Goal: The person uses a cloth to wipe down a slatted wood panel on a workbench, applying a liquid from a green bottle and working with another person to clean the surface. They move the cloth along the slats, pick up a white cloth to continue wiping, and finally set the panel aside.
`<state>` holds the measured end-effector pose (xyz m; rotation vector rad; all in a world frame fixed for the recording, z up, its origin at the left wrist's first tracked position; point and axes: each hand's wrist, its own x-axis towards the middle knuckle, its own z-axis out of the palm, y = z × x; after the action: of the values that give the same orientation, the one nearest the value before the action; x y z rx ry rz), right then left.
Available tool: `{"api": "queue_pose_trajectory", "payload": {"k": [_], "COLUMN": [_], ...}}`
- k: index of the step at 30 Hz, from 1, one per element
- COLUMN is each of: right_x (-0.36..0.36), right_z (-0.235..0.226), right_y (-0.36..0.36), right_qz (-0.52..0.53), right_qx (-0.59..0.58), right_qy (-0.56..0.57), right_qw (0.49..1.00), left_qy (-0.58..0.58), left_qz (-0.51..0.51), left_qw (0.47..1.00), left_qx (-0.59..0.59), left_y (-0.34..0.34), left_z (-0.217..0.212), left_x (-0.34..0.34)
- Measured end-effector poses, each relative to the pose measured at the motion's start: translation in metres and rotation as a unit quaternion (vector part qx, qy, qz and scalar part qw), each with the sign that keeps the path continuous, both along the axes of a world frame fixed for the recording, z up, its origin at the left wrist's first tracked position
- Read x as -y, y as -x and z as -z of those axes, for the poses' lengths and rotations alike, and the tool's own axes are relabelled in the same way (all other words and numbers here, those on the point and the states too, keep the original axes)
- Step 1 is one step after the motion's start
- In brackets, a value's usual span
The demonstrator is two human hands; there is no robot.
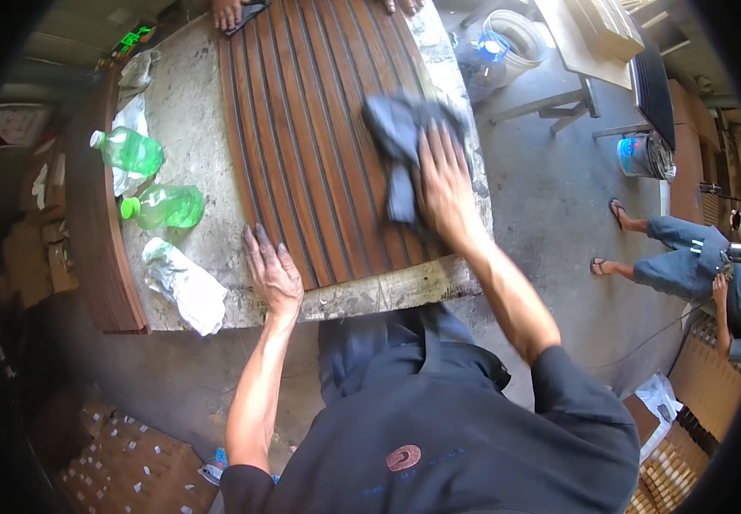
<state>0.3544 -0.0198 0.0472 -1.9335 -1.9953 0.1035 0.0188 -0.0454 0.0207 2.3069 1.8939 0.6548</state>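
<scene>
A brown slatted wood panel (298, 141) with dark grooves lies flat on a worn, pale worktable (191, 111). My right hand (449, 184) presses a bunched grey cloth (400, 128) against the panel's right side, fingers stretched over it; the thumb is hidden. Cloth and hand are slightly blurred. At the panel's near left corner rests my left hand (274, 272), fingers apart and smudged dark, holding nothing. Across the table, another person's hand (227, 12) is by a dark cloth (249, 15) at the panel's far end; more fingers (405, 5) show at its far right.
Two green bottles (133, 152) (165, 207) and a white cloth (184, 284) lie on the table's left part, beside an upright brown board (101, 223). Right of the table stand a bucket (645, 157) and a bench (585, 43). A person (687, 248) is at far right.
</scene>
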Motion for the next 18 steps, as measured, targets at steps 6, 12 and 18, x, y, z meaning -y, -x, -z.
{"api": "queue_pose_trajectory", "payload": {"k": [6, 12, 18], "right_x": [-0.046, 0.049, -0.186], "right_z": [0.012, 0.001, 0.022], "right_y": [0.023, 0.041, 0.032], "right_qz": [-0.038, -0.132, -0.07], "right_qx": [-0.014, 0.009, 0.042], "right_qy": [-0.012, 0.093, -0.052], "right_qw": [0.999, 0.987, 0.995], "left_qy": [0.016, 0.004, -0.009], "left_qz": [-0.022, -0.021, -0.004], "left_qw": [1.0, 1.0, 1.0], "left_qx": [-0.003, -0.013, 0.013], "left_y": [0.012, 0.002, -0.008], "left_z": [-0.006, -0.009, -0.003], "left_x": [0.007, 0.005, -0.002]}}
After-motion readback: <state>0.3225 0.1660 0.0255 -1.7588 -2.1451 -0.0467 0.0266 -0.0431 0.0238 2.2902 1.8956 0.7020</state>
